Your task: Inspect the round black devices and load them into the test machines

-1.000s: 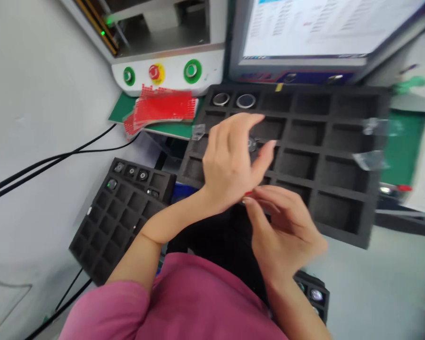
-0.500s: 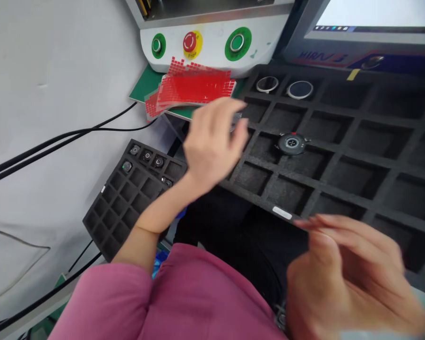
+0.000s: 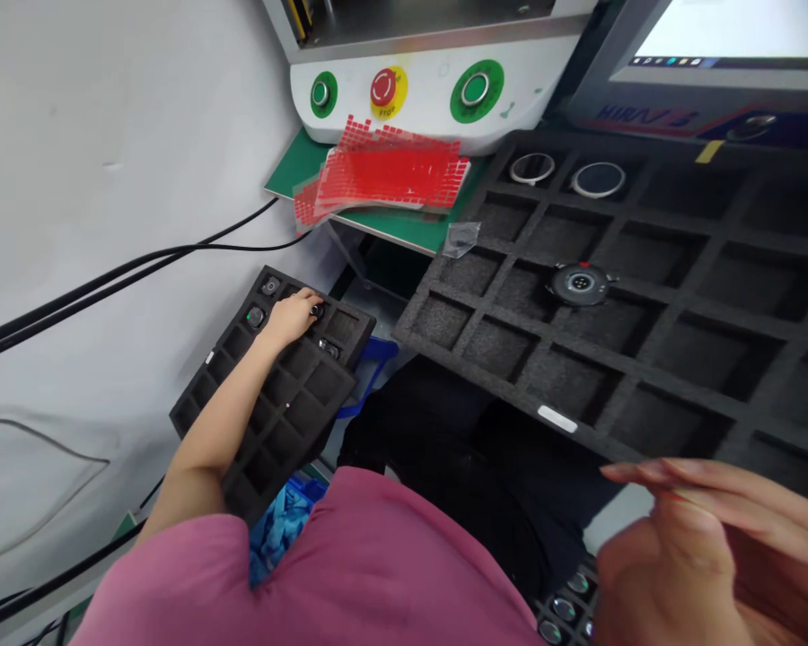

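Observation:
My left hand reaches over the smaller black foam tray at the left. Its fingertips close around a small round black watch case in the tray's far row. Other watch parts sit in cells close to this hand. At the lower right is my right hand, thumb pressed against its fingers; whatever lies between them, if anything, is hidden. Beyond it, on the large black foam tray, a black watch case with a red tab rests face down across a cell divider.
Two round watch screens lie in the large tray's back row. A piece of clear film lies on its left edge. Red adhesive sheets rest before a machine panel with green buttons and a red stop button. Cables cross the left.
My left hand has moved from beside the large tray down and left to the smaller tray, onto a watch case. My right hand is slightly lower and further right, still pinched. The view has shifted.

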A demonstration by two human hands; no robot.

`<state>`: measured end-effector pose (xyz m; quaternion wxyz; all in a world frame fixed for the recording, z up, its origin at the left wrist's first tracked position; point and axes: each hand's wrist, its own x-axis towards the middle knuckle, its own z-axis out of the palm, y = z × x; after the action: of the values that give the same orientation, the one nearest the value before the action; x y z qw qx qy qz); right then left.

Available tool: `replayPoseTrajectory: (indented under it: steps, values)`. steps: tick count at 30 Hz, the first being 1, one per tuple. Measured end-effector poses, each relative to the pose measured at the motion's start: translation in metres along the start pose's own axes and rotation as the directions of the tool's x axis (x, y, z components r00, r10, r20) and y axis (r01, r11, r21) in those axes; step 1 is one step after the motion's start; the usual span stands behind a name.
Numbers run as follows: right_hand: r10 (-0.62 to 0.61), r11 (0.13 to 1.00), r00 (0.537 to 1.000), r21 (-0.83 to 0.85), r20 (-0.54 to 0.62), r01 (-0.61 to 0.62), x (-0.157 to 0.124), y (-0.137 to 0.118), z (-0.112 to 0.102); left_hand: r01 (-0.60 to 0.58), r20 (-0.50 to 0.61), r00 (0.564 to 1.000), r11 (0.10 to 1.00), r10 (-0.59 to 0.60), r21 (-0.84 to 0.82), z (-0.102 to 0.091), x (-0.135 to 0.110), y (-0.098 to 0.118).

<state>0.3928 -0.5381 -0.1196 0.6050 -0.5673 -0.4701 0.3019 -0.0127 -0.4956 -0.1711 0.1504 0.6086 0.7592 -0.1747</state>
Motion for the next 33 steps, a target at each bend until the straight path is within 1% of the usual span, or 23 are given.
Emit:
replayPoseTrajectory:
  steps: [3,5,6,8,11,13,17,20,23,25,27,28,30,31,32,33]
  values:
    - [0.043,0.998,0.999,0.042,-0.010,-0.043,-0.003,-0.005,0.000,0.023,0.026,0.999,0.996,-0.025,0.084,0.000,0.001,0.003]
    - [0.087,0.996,0.996,0.028,0.013,-0.087,-0.004,-0.006,0.000,0.025,0.037,0.999,0.992,-0.030,0.126,0.000,0.002,0.005]
    - [0.082,0.996,0.997,0.032,0.015,-0.082,-0.004,-0.004,-0.001,0.023,0.042,0.999,0.989,-0.030,0.144,0.000,0.002,0.005]
    - [0.009,0.997,1.000,0.080,0.003,-0.009,-0.004,0.003,0.000,0.015,0.053,0.998,0.984,-0.025,0.175,-0.001,0.003,0.005]
    - [-0.141,0.974,0.989,0.171,-0.045,0.147,-0.001,0.015,0.002,-0.006,0.066,0.998,0.978,-0.008,0.206,-0.003,0.004,0.006]
    - [-0.157,0.969,0.987,0.189,-0.037,0.161,0.001,0.019,0.004,-0.021,0.068,0.998,0.976,0.007,0.215,-0.005,0.005,0.006]
    - [-0.126,0.976,0.992,0.180,-0.007,0.126,0.002,0.017,0.006,-0.059,0.067,0.997,0.979,0.047,0.195,-0.008,0.004,0.003]
    - [-0.102,0.980,0.994,0.177,0.025,0.096,0.001,0.014,0.006,-0.090,0.060,0.995,0.986,0.083,0.142,-0.009,0.006,-0.004]
    - [-0.114,0.975,0.991,0.200,0.063,0.099,-0.002,0.015,0.008,-0.095,0.021,0.995,0.993,0.094,0.063,-0.015,0.008,-0.012]
    - [-0.136,0.973,0.987,0.201,0.091,0.116,-0.004,0.016,0.010,-0.075,-0.036,0.996,0.997,0.076,0.005,-0.020,0.007,-0.013]
    - [-0.161,0.972,0.980,0.191,0.117,0.137,-0.006,0.016,0.014,-0.048,-0.132,0.990,0.997,0.040,-0.058,-0.025,-0.001,-0.002]
    - [-0.172,0.970,0.977,0.197,0.127,0.145,-0.006,0.016,0.016,-0.037,-0.186,0.982,0.995,0.020,-0.090,-0.026,-0.007,0.008]
    - [-0.188,0.960,0.966,0.242,0.175,0.143,-0.008,0.013,0.021,-0.042,-0.279,0.960,0.986,-0.005,-0.161,-0.026,-0.024,0.039]
    - [-0.192,0.952,0.959,0.278,0.209,0.130,-0.008,0.010,0.023,-0.069,-0.319,0.948,0.974,-0.003,-0.214,-0.025,-0.034,0.058]
    - [-0.190,0.943,0.951,0.314,0.246,0.107,-0.010,0.007,0.025,-0.127,-0.356,0.934,0.949,0.016,-0.290,-0.024,-0.044,0.079]
    - [-0.175,0.937,0.942,0.342,0.286,0.070,-0.011,0.004,0.026,-0.233,-0.424,0.905,0.868,0.029,-0.439,-0.024,-0.054,0.100]
